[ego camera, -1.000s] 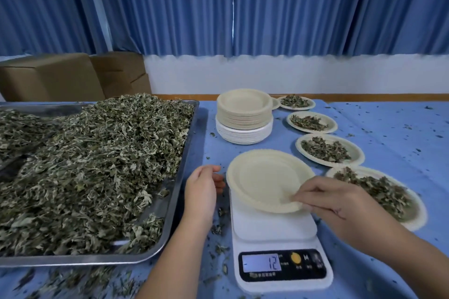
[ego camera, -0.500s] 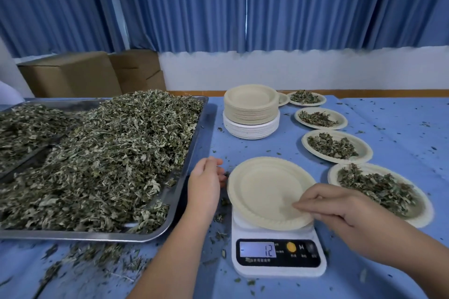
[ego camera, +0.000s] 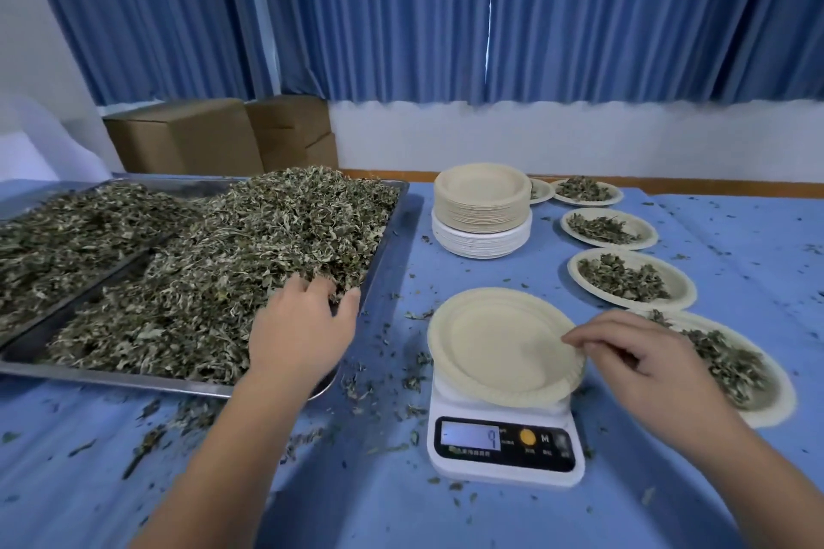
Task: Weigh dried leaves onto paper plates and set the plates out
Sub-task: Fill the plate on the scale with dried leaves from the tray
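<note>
Plate (ego camera: 499, 343) on scale (ego camera: 504, 450), tray (ego camera: 392, 227) left

Two leaf trays (ego camera: 388, 232) (ego camera: 53, 196) at my left hand (ego camera: 298, 325), five filled plates (ego camera: 776, 412) (ego camera: 682, 281) (ego camera: 647, 232) (ego camera: 617, 194) (ego camera: 546, 192) past my right hand (ego camera: 642, 352), one empty plate (ego camera: 499, 343), one scale (ego camera: 504, 446), one stack (ego camera: 481, 210)

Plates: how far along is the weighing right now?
Done: four filled plates sit along the right, a fifth partly hidden behind the stack. In hand: an empty plate is on the scale, right hand pinching its rim, left hand on the leaves in the tray. Left: fill it, set it out, then the stack's many plates.
</note>
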The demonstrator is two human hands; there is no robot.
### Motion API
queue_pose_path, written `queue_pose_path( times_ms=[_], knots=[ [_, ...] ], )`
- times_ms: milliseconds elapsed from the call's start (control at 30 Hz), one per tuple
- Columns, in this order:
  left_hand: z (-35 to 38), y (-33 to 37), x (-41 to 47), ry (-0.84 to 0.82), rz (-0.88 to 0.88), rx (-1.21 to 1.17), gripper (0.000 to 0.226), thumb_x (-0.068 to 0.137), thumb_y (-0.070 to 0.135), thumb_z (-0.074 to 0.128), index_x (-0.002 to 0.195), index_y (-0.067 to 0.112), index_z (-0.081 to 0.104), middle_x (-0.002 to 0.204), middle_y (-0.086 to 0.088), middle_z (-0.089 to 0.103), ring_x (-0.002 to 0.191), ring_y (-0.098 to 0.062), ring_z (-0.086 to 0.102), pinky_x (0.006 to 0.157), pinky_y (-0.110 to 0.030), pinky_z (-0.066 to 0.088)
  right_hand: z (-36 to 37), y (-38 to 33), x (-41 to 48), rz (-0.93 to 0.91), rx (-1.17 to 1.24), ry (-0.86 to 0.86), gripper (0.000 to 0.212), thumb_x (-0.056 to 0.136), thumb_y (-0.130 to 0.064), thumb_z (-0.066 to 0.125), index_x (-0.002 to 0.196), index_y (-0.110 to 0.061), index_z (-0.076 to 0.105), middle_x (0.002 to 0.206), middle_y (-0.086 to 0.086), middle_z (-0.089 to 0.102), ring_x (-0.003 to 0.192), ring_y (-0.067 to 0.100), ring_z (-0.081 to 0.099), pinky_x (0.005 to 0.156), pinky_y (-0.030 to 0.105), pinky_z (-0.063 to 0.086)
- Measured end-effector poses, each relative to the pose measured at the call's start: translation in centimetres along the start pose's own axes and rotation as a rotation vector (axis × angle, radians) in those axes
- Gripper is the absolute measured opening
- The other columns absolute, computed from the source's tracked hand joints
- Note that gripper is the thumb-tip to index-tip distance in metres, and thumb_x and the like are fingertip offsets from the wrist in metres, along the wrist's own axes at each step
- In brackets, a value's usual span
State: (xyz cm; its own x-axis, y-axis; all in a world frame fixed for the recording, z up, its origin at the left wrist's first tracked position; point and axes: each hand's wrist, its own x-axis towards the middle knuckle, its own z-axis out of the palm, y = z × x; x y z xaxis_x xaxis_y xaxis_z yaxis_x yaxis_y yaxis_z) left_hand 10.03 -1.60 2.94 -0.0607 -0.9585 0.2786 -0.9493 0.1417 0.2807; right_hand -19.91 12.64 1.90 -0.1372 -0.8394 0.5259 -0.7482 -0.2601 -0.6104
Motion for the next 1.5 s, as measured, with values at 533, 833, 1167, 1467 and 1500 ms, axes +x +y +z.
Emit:
queue_pose_path(
  times_ms=[533, 833, 1167, 1467, 1500],
  knots=[
    [-0.4, -2.0, 0.6, -0.373, 0.043, -0.107, 0.074, 0.09, 0.072, 0.017, 0.142, 0.025, 0.044, 0.139, -0.004, 0.051, 0.122, -0.024, 0.051, 0.095, -0.037, 0.039, 0.0, 0.4, -0.1, 0.052, 0.07, 0.038, 0.033, 0.085, 0.009, 0.058, 0.078, -0.019, 0.074, 0.079, -0.004, 0.067, 0.06, 0.006, 0.053, 0.053, 0.007, 0.034],
    [-0.4, -2.4, -0.5, -0.37, 0.074, -0.04, 0.084, 0.07, 0.082, 0.008, 0.093, 0.019, 0.06, 0.094, 0.0, 0.062, 0.084, -0.015, 0.057, 0.077, -0.034, 0.044, -0.1, 1.0, -0.2, 0.04, 0.063, 0.063, 0.036, 0.084, 0.007, 0.059, 0.076, -0.026, 0.073, 0.079, -0.007, 0.068, 0.059, 0.011, 0.053, 0.052, 0.007, 0.034],
    [0.4, -2.6, -3.6, -0.372, 0.165, 0.177, 0.064, 0.095, 0.065, 0.015, 0.109, 0.017, 0.055, 0.083, 0.001, 0.058, 0.081, -0.019, 0.059, 0.075, -0.035, 0.05, 0.0, 1.1, -0.2, 0.033, 0.054, 0.073, 0.033, 0.085, 0.006, 0.058, 0.077, -0.023, 0.073, 0.081, -0.006, 0.067, 0.063, 0.014, 0.054, 0.054, 0.007, 0.035],
    [0.5, -3.1, -4.4, -0.139, 0.161, 0.05, 0.052, 0.092, 0.063, 0.035, 0.079, 0.015, 0.051, 0.06, 0.0, 0.051, 0.051, -0.016, 0.051, 0.046, -0.028, 0.032, 0.1, 1.0, -0.2, 0.031, 0.047, 0.074, 0.03, 0.085, 0.006, 0.058, 0.077, -0.019, 0.074, 0.08, -0.005, 0.067, 0.062, 0.016, 0.052, 0.055, 0.007, 0.035],
    [0.5, -3.3, -4.2, -0.138, 0.153, 0.029, 0.056, 0.088, 0.067, 0.036, 0.079, 0.014, 0.051, 0.058, 0.0, 0.05, 0.049, -0.016, 0.049, 0.046, -0.028, 0.03, 0.1, 0.9, -0.2, 0.031, 0.046, 0.075, 0.03, 0.084, 0.006, 0.058, 0.077, -0.019, 0.074, 0.08, -0.005, 0.066, 0.062, 0.017, 0.052, 0.055, 0.007, 0.035]
  ],
)
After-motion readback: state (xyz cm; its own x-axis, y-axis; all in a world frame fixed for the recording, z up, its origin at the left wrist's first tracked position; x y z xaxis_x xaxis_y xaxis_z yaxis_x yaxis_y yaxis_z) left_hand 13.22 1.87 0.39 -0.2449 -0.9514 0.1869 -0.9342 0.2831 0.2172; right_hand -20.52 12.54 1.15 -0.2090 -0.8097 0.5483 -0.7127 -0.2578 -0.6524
